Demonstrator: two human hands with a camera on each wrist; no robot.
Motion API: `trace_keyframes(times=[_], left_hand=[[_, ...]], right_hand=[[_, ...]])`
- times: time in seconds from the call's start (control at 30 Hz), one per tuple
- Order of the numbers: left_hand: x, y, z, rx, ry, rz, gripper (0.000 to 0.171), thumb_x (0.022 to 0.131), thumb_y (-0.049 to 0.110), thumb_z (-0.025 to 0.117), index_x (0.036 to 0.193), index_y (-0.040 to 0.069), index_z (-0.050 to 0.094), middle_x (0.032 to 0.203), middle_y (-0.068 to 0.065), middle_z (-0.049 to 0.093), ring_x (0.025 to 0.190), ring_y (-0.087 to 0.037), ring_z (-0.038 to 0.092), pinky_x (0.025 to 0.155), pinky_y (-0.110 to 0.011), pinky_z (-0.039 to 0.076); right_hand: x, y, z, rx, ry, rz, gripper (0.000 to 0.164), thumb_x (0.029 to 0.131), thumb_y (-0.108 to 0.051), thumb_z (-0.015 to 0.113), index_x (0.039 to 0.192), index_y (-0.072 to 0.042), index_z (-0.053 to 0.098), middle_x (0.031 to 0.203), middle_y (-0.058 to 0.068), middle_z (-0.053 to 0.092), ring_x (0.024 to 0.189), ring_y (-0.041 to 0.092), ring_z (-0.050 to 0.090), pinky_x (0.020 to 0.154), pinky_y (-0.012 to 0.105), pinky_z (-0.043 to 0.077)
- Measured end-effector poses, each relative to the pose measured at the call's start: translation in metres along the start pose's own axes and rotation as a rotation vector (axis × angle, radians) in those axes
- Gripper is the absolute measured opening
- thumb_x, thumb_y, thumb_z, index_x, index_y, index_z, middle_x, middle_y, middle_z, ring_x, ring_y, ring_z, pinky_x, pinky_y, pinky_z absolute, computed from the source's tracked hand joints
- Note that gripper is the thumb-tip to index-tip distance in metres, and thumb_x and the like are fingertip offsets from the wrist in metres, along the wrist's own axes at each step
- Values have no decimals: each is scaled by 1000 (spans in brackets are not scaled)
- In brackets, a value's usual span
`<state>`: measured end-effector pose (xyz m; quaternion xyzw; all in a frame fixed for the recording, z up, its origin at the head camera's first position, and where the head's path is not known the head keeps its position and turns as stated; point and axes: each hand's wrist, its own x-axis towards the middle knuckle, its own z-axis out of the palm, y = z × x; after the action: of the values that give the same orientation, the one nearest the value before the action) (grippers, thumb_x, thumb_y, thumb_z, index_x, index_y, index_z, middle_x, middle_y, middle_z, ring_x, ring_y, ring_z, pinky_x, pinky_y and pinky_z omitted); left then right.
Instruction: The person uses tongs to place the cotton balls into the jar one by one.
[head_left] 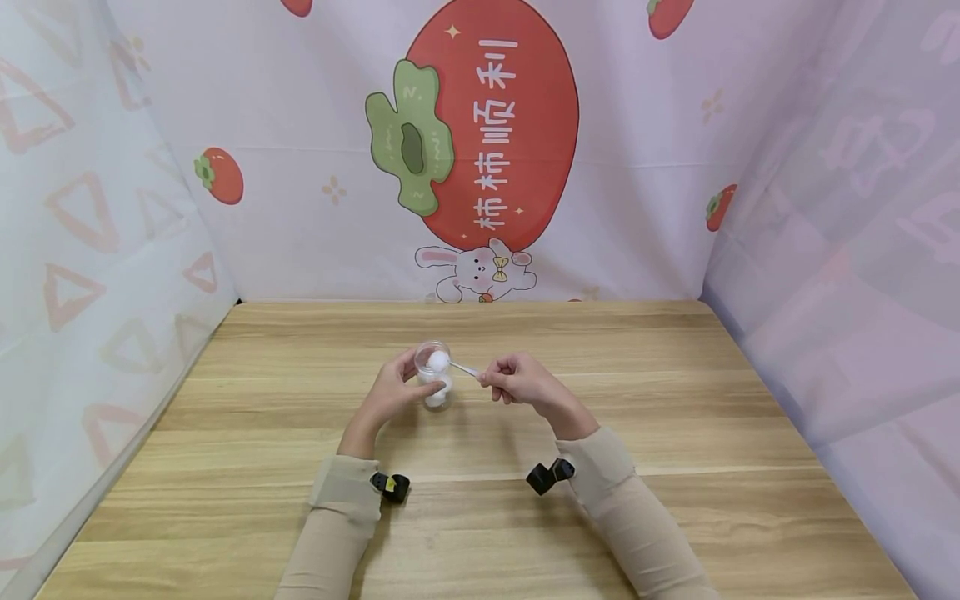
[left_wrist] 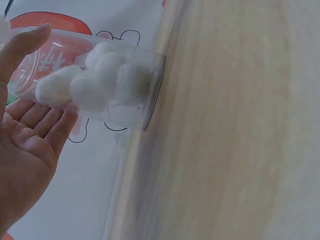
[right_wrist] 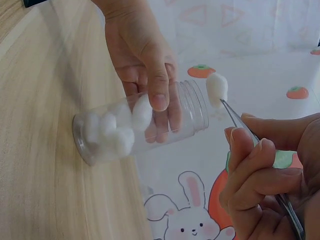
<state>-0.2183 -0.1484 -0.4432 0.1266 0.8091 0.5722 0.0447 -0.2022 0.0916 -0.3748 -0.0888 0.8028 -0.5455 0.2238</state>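
Observation:
A clear, open-topped jar [right_wrist: 185, 127] stands upright on the wooden table, several white cotton balls [right_wrist: 122, 142] piled in its lower part. My left hand [head_left: 390, 390] grips the jar from the side, thumb and fingers around its upper half. In my right hand [head_left: 519, 379], thumb and fingers pinch a pair of metal tweezers [right_wrist: 235, 116]. Between the tweezer tips is one cotton ball [right_wrist: 217, 89], just above the jar's mouth in the right wrist view. The head view shows that same ball overlapping the rim.
The wooden table [head_left: 480, 517] reaches back to a white printed cloth [head_left: 300, 233] with persimmons and a rabbit. More printed cloth hangs along the left and right sides. A black wrist camera [head_left: 393, 487] sits on the left sleeve, another [head_left: 550, 475] on the right.

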Motion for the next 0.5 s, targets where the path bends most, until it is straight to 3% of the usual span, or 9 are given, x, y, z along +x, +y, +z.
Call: trace_keyframes(times=[0.5], left_hand=[[2,-2,1,-4,8,8,67,82,15,76,141,8,46,141,-17,54,136,-34,48,119,-46,37]], right_hand=[[12,1,3,18,34,-1,18,94,-12,59,84,2,61,55,-6,52,48,4,43,44,13,32]])
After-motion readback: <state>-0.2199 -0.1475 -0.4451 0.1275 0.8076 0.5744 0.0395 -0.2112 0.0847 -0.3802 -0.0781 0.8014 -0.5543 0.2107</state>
